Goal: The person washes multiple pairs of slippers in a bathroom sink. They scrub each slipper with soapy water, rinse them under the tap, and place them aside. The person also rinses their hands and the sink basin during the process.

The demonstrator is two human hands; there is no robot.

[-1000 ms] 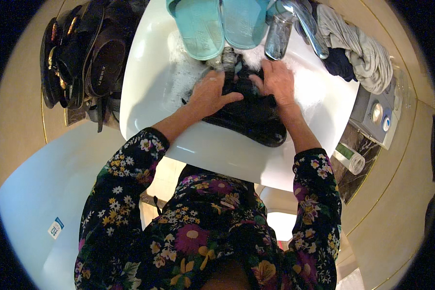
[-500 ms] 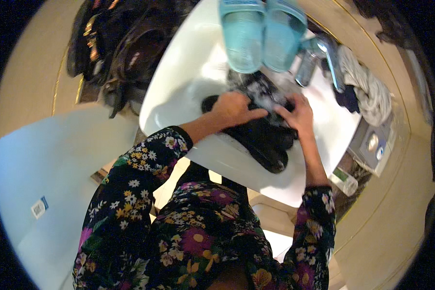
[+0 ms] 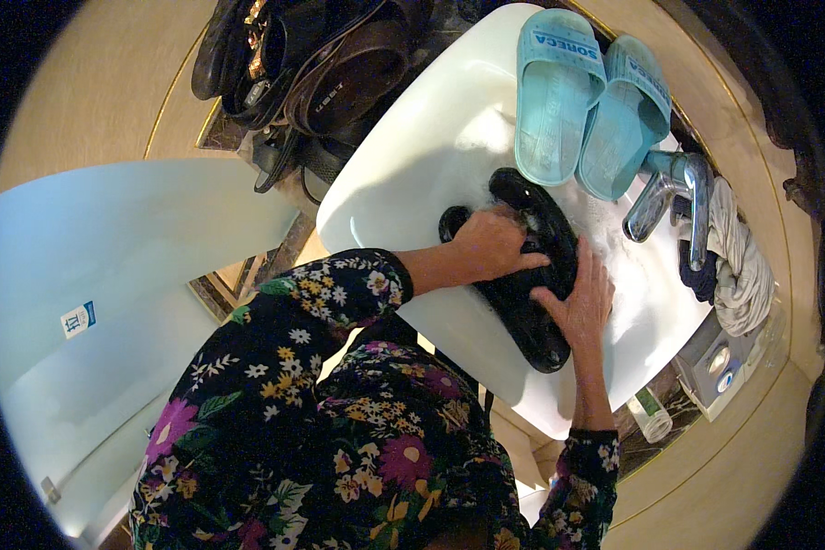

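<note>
Since a second ago both hands have slid along the dark footwear and the view has swung, so the basin now sits up and to the right. Left hand lies palm-down with fingers curled over the upper half of the black shoes, pressing rather than pinching. Right hand is spread flat with fingers splayed on their lower flank, steadying them against the wet bowl of the white washbasin. The dark things lie in the bowl amid foam, just below the tap.

By my reading this is the scrubbing step: shoes held down and rubbed in soapy water. A next move would call for turning them over without losing the slippery grip, or bringing them under the spout.

Counting outward: two dark shoes in the bowl, though they overlap and may be one pair or one larger piece; two turquoise slippers on the rim above; one chrome tap; one bundle of grey and dark cloth beside it; a heap of brown sandals at upper left, too tangled to count; one small green-capped tube at lower right.
</note>
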